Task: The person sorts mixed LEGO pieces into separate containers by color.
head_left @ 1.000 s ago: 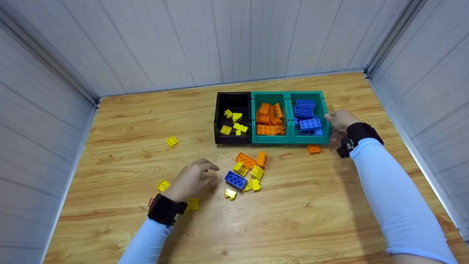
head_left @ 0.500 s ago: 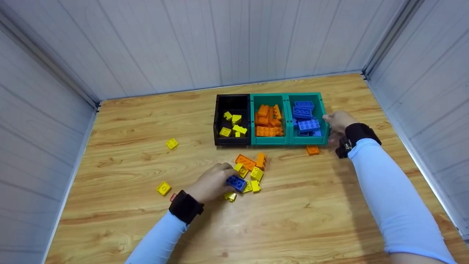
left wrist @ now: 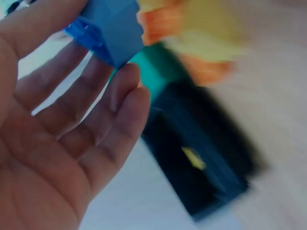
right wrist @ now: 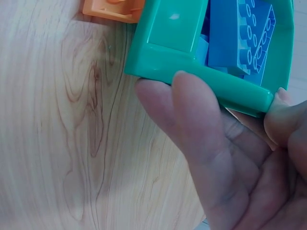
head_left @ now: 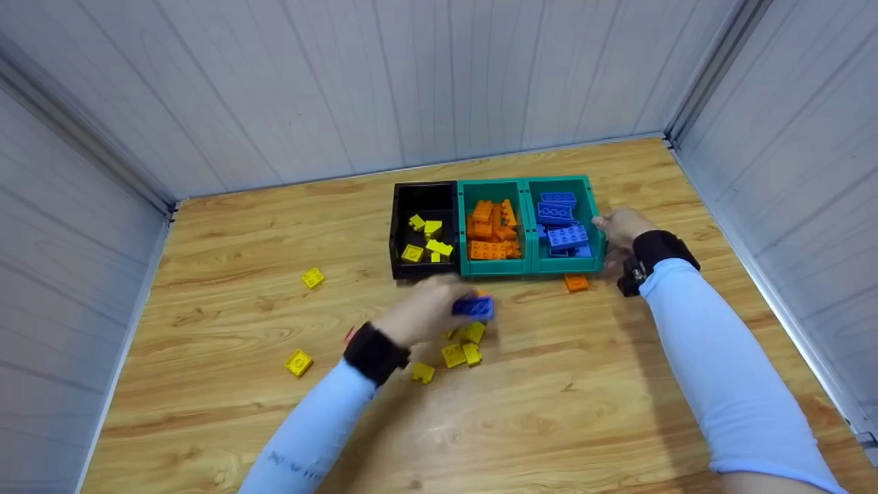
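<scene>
My left hand (head_left: 422, 312) pinches a blue brick (head_left: 475, 307) between thumb and fingers, held over the cluster of loose bricks in front of the bins. In the left wrist view the blue brick (left wrist: 117, 33) sits at the fingertips. My right hand (head_left: 625, 230) grips the outer right side of the green bin (head_left: 564, 267) of blue bricks, its thumb at the rim. Close up in the right wrist view, the right hand's fingers (right wrist: 199, 110) press the bin's wall. Several yellow bricks (head_left: 453, 355) lie below the left hand, which partly hides others.
Left of that bin stand a second green bin (head_left: 494, 268) with orange bricks and a black bin (head_left: 424, 195) with yellow ones. An orange brick (head_left: 576, 283) lies before the bins. Yellow bricks (head_left: 313, 278) lie to the left. Pale panels (head_left: 329, 89) wall the table.
My left hand reached right, took hold of the blue brick and lifted it from the cluster, toward the bins. The right hand has stayed at the green bin. The view has shifted slightly.
</scene>
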`<state>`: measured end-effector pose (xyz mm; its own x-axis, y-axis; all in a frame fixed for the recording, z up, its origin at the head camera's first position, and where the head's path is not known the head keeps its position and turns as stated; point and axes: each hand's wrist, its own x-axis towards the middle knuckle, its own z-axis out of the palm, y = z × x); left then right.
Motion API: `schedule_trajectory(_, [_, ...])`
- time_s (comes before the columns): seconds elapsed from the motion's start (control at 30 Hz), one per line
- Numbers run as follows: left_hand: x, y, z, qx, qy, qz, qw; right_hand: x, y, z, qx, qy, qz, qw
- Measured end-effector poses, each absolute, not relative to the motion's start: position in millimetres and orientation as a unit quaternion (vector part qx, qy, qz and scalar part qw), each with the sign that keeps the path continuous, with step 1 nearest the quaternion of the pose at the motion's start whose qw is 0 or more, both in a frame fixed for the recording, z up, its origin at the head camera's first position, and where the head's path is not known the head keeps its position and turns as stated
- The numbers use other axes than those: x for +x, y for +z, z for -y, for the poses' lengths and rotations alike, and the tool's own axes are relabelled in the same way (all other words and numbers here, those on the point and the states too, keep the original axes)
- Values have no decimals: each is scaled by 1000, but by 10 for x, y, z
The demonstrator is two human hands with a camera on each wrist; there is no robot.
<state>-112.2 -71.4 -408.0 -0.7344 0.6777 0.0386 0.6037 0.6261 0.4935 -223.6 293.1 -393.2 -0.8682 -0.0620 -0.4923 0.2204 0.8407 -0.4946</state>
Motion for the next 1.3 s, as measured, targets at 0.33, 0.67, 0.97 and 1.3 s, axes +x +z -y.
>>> schedule_trajectory(0.33, [-1938, -3721, -413, 353, 251, -901, 15, -2232, -3961, -2923, 57, -311, -916, 246])
schedule_trajectory(0.67, [-2225, -3810, -711, 274, 187, -943, 34, -2182, -3990, -2712, 57, -329, -906, 259])
schedule_trajectory(0.97, [-2161, -3882, -511, 290, 217, -932, 21, -2177, -3950, -2683, 30, -286, -920, 265])
schedule_trajectory(1.3, [-1814, -3837, 167, 302, 291, -907, -35, -2249, -3909, -2761, 46, -306, -912, 271])
